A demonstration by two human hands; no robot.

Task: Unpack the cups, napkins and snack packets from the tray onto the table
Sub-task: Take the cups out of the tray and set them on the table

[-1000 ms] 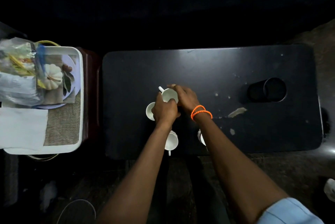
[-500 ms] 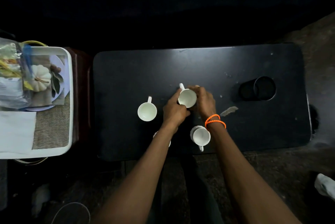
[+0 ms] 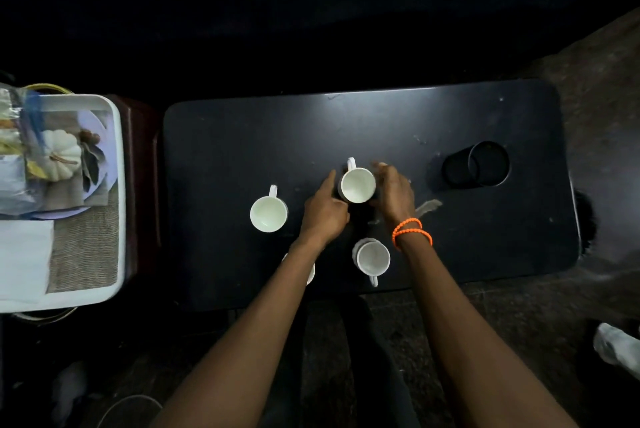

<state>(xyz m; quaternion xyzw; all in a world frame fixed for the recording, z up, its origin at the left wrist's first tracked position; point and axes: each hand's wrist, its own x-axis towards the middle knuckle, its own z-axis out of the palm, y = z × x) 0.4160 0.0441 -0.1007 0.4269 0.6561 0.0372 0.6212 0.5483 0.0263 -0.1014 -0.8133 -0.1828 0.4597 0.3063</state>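
Several white cups stand on the black table (image 3: 381, 122). One cup (image 3: 358, 185) sits at the middle with its handle pointing away, and my left hand (image 3: 323, 211) and my right hand (image 3: 394, 193) cup its two sides. Another cup (image 3: 268, 213) stands free to the left. A third cup (image 3: 372, 258) is near the front edge. A fourth (image 3: 311, 271) is mostly hidden under my left forearm. The white tray (image 3: 116, 185) at the left holds a white napkin (image 3: 24, 254) and clear-bagged snack packets (image 3: 14, 150).
On the tray are also a woven mat (image 3: 86, 247), a plate and a small white pumpkin (image 3: 62, 150). A black cylinder (image 3: 478, 167) lies on its side at the table's right. A pale scrap (image 3: 429, 205) lies by my right wrist.
Both hands carried the middle cup to the right, away from the left cup, which now stands uncovered. The hands sit looser around the cup now.
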